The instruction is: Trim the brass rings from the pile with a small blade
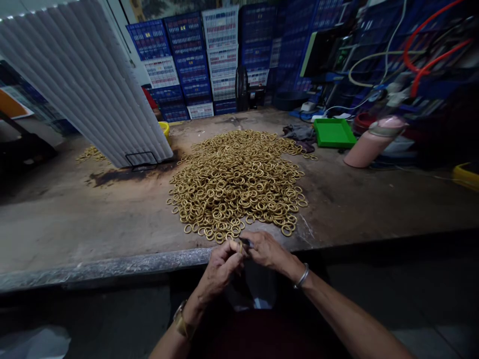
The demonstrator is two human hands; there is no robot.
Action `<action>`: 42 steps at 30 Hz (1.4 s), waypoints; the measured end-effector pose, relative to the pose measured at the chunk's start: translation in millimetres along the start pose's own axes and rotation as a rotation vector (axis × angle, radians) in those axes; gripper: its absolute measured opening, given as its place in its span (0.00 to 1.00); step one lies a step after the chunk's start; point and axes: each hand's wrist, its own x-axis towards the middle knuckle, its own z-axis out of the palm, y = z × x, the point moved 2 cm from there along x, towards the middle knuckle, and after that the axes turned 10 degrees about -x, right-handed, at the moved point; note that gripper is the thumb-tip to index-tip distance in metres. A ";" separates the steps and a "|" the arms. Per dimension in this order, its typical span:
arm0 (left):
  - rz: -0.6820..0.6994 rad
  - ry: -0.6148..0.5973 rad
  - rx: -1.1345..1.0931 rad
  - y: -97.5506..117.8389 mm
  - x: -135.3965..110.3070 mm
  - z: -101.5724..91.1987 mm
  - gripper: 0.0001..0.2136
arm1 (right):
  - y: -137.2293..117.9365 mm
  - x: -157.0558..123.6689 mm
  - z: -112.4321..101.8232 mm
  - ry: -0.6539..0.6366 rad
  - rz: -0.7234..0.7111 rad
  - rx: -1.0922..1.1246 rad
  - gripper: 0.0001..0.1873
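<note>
A big heap of brass rings (239,179) lies on the worn workbench (75,219). Both my hands meet at the bench's near edge, just below the heap. My left hand (220,267) pinches a single brass ring (240,246) between thumb and fingers. My right hand (264,248) is closed too, holding a small dark tool (247,243) against that ring. A clear plastic bag (252,289) hangs below the hands, over my lap. I wear a watch on the left wrist and a metal bangle on the right.
A white corrugated panel (86,75) leans at the back left, with a few more rings (90,153) beside it. A green tray (333,132), a pink bottle (370,142) lying down and a grey cloth (299,133) sit at the back right. Stacked blue and white crates (209,60) line the back.
</note>
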 end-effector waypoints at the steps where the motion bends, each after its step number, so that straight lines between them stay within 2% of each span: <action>1: -0.014 -0.018 -0.010 1.6 -1.7 1.8 0.10 | 2.7 0.8 1.1 0.000 0.028 -0.031 0.07; 4: -0.079 -0.015 -0.135 -0.1 -3.8 4.2 0.11 | 11.2 6.3 5.0 0.078 0.108 -0.085 0.09; 7: -0.099 0.094 -0.323 -8.6 -1.0 0.7 0.12 | 16.3 16.9 6.9 0.208 0.195 -0.101 0.11; 9: -0.097 0.173 -0.417 -14.7 0.9 -2.9 0.13 | 16.3 25.5 7.5 0.246 0.250 -0.126 0.11; 13: -0.101 0.262 -0.531 -23.1 -0.1 -8.6 0.12 | 9.2 39.9 8.9 0.203 0.245 -0.171 0.11; 20: -0.087 0.291 -0.616 -26.9 -2.7 -13.4 0.10 | 5.1 49.3 8.8 0.128 0.223 -0.238 0.10; 25: -0.115 0.275 -0.713 -22.9 -0.4 -13.9 0.08 | 7.0 49.6 7.0 0.122 0.223 -0.266 0.08; 29: -0.182 0.244 -0.795 -22.3 0.2 -14.7 0.12 | 7.8 47.5 5.0 0.112 0.214 -0.246 0.08; 31: -0.203 0.247 -0.830 -24.1 0.9 -16.1 0.12 | 9.7 45.8 4.5 0.101 0.201 -0.229 0.09; 35: -0.236 0.274 -0.918 -28.0 5.3 -19.0 0.08 | 16.2 42.0 4.2 0.088 0.201 -0.231 0.12; 39: -0.253 0.312 -1.004 -26.1 11.4 -19.3 0.09 | 19.6 39.4 3.5 0.102 0.176 -0.236 0.11; 42: -0.254 0.358 -0.984 -23.1 14.3 -17.6 0.09 | 20.7 38.8 3.4 0.120 0.163 -0.227 0.11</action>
